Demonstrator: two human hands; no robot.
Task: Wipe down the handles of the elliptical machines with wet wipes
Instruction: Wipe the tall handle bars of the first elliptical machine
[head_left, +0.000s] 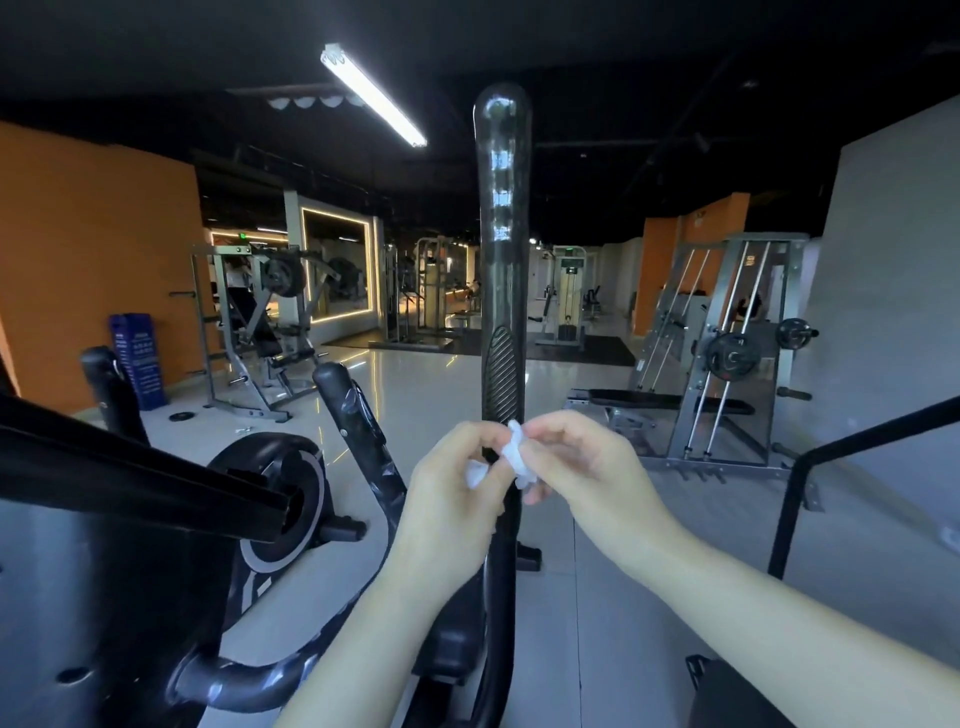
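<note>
standing upright at centre, the tall black handle (503, 270) rises from the elliptical machine (275, 499). a crumpled white wet wipe (514, 454) sits just in front of its lower grip, pinched from both sides by the left hand (457, 488) and right hand (582, 467), fingers curled. a weight bench (649, 402) stands well beyond.

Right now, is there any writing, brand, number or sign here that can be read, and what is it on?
Nothing here reads clearly.
Blue printed stand by the orange wall: white lines of text, too blurred to read.
Green lit signs near the ceiling: too small to read.
Sign on the orange pillar: too small to read.
Tall glossy black elliptical handle: no lettering visible.
Crumpled white wet wipe: no print visible.
</note>
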